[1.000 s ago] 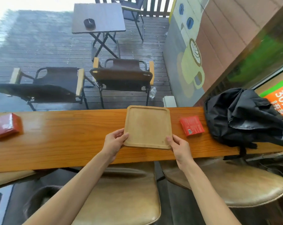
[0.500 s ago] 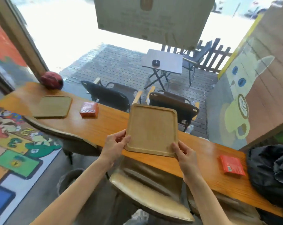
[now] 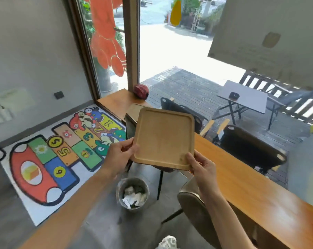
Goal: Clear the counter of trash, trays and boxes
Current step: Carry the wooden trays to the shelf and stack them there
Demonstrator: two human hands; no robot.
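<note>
Gripping the wooden tray (image 3: 163, 139) by its two near corners, the left hand (image 3: 119, 155) and the right hand (image 3: 202, 164) held it tilted in the air — clear of the wooden counter (image 3: 251, 180), above the floor; each thumb lay on the rim, fingers curled beneath. A bin (image 3: 132, 194) holding crumpled paper stood on the floor below the tray; a second tray (image 3: 134, 107) lay on the counter's far end, partly hidden — a red object (image 3: 141, 91) sat beyond it.

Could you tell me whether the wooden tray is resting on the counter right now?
No, the wooden tray is lifted off the counter, gripped at its near corners by the left hand and the right hand.
</note>
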